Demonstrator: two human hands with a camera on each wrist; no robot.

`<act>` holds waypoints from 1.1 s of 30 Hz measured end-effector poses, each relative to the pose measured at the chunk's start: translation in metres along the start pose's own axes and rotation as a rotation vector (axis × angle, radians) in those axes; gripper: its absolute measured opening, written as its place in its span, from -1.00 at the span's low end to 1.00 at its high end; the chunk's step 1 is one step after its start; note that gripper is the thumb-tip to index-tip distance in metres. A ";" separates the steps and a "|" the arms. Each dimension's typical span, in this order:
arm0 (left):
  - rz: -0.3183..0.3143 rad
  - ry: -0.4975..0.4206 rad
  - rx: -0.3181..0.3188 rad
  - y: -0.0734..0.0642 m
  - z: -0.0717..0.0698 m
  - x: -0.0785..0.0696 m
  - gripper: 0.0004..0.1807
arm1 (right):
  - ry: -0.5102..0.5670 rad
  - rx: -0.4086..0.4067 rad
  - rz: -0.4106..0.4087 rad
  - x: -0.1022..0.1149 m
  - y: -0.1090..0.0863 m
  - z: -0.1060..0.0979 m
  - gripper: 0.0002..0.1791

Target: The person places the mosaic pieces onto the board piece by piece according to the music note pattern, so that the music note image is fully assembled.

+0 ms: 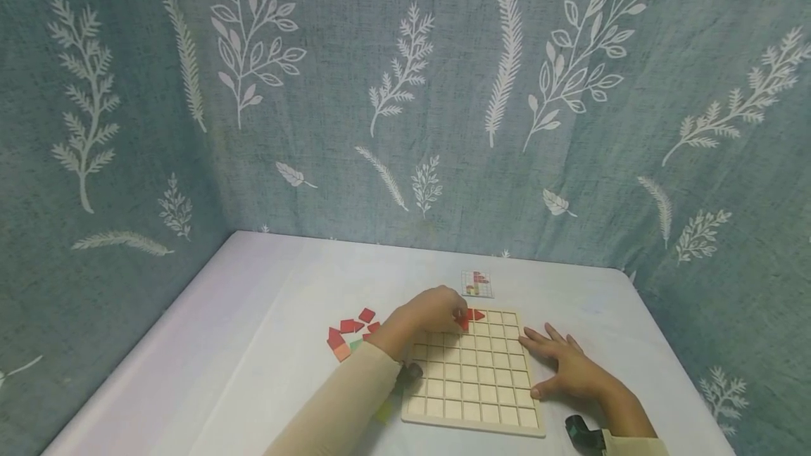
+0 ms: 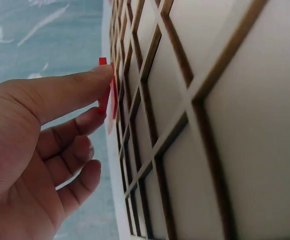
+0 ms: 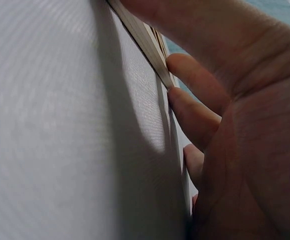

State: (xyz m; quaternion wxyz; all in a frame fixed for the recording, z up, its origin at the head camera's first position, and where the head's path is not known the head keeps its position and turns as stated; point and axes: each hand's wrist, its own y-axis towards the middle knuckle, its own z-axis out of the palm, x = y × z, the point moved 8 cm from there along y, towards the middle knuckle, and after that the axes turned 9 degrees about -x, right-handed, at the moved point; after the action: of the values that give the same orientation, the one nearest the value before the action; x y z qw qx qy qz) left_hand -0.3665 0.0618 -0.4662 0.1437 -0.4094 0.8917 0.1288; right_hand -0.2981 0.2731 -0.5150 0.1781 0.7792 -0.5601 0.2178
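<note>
A pale wooden grid board [image 1: 478,375] lies on the table. Over its far left part, my left hand [image 1: 437,309] pinches a thin red tile [image 2: 103,61] between thumb and index finger; the tile stands on edge in the left wrist view, its shape partly hidden by the fingers. Red pieces, one a triangle [image 1: 479,315], sit in the board's far row beside these fingertips. My right hand [image 1: 567,366] rests at the board's right edge, fingers spread, with thumb and fingertips touching the rim [image 3: 152,47].
Left of the board lie several loose red tiles [image 1: 367,315], an orange tile [image 1: 341,351] and a green one [image 1: 356,345], partly behind the left forearm. A yellow-green tile [image 1: 384,412] shows nearer. Beyond the board lies a small pattern card [image 1: 476,284].
</note>
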 end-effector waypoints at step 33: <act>0.005 -0.018 0.007 0.013 0.017 -0.010 -0.93 | 0.001 -0.002 -0.017 0.003 -0.001 -0.001 0.15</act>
State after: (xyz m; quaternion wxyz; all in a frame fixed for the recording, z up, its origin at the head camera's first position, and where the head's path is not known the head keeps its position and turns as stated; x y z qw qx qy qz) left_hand -0.3675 0.0827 -0.4769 0.1527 -0.4056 0.8918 0.1298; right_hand -0.2962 0.2719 -0.5126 0.1809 0.7838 -0.5534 0.2161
